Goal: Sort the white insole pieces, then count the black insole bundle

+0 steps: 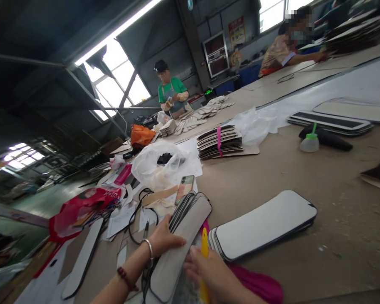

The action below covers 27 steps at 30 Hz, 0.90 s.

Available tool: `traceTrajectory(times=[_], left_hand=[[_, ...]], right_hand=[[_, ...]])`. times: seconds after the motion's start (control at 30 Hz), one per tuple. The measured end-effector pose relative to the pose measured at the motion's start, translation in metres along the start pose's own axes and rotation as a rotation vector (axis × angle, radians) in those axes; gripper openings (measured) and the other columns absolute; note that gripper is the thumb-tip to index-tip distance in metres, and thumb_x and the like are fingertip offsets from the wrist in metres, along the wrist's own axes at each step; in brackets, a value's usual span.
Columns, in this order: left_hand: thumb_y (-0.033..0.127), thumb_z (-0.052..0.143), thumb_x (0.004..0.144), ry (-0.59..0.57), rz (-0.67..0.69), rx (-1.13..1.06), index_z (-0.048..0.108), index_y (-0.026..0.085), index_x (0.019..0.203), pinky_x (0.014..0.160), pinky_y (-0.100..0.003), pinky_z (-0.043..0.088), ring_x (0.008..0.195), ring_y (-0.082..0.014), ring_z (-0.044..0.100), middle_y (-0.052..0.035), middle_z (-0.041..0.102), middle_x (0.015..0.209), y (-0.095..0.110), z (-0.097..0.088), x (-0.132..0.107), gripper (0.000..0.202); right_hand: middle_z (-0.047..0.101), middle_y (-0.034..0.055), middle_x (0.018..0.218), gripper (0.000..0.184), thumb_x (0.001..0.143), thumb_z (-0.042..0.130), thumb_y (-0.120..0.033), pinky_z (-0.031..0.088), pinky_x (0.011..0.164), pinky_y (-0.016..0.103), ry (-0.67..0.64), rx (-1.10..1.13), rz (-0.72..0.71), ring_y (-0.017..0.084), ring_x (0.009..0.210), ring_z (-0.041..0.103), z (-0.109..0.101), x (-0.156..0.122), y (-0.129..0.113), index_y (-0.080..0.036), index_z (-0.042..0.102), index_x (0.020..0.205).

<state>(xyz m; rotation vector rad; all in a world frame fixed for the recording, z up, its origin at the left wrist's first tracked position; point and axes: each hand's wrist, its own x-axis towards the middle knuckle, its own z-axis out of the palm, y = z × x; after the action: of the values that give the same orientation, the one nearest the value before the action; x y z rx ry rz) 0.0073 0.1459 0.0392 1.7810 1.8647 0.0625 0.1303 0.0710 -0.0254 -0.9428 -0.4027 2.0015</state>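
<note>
My left hand (167, 238) is closed around a stack of long, pale panels with rounded ends and dark edges (180, 249), its thumb lying on the top panel. The stack is tilted over the table. At its right edge is my right hand (205, 268), slightly blurred, with a slim yellow tool (204, 242) held upright in it; the tool's working end cannot be made out. A second stack of pale panels (266, 228) lies flat just to the right. Magenta cloth (256, 283) shows beside my right wrist.
A phone (185, 185), a plastic bag (155, 162) and a strapped bundle of panels (220, 143) lie farther back. To the right stand a small green-capped bottle (309, 142) and more panels (329, 122). A red bag (82, 211) is at left. Two people work across the table.
</note>
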Motion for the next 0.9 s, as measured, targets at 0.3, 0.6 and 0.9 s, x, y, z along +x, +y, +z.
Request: traceTrajectory(times=[0.3, 0.6, 0.9], left_hand=[[0.021, 0.059, 0.055, -0.013, 0.152, 0.221, 0.04, 0.012, 0.125, 0.09, -0.038, 0.042, 0.105, -0.0293, 0.054, -0.0152, 0.055, 0.118, -0.012, 0.005, -0.012, 0.073], [0.03, 0.063, 0.055, 0.091, 0.038, 0.221, 0.034, 0.008, 0.133, 0.099, -0.046, 0.03, 0.12, -0.0344, 0.039, -0.0202, 0.045, 0.129, -0.018, 0.016, -0.021, 0.086], [0.035, 0.053, 0.059, 0.132, -0.087, 0.311, 0.028, 0.009, 0.136, 0.102, -0.042, 0.023, 0.124, -0.0276, 0.035, -0.0136, 0.043, 0.133, -0.031, 0.03, -0.023, 0.085]], right_hand=[[0.051, -0.0028, 0.064, 0.038, 0.078, 0.044, -0.055, 0.033, 0.039, 0.019, -0.198, -0.724, -0.175, 0.007, 0.043, 0.043, -0.021, -0.054, -0.11, -0.018, 0.048, 0.073], [0.066, 0.0109, 0.082, 0.018, 0.086, 0.039, -0.014, 0.041, 0.064, 0.031, 0.224, -1.978, -0.441, 0.025, 0.078, 0.062, -0.051, 0.01, -0.155, -0.016, 0.057, 0.087], [0.065, 0.0047, 0.084, 0.014, 0.089, 0.048, -0.019, 0.05, 0.07, 0.034, 0.249, -2.07, -0.387, 0.017, 0.077, 0.063, -0.027, 0.057, -0.128, -0.013, 0.059, 0.096]])
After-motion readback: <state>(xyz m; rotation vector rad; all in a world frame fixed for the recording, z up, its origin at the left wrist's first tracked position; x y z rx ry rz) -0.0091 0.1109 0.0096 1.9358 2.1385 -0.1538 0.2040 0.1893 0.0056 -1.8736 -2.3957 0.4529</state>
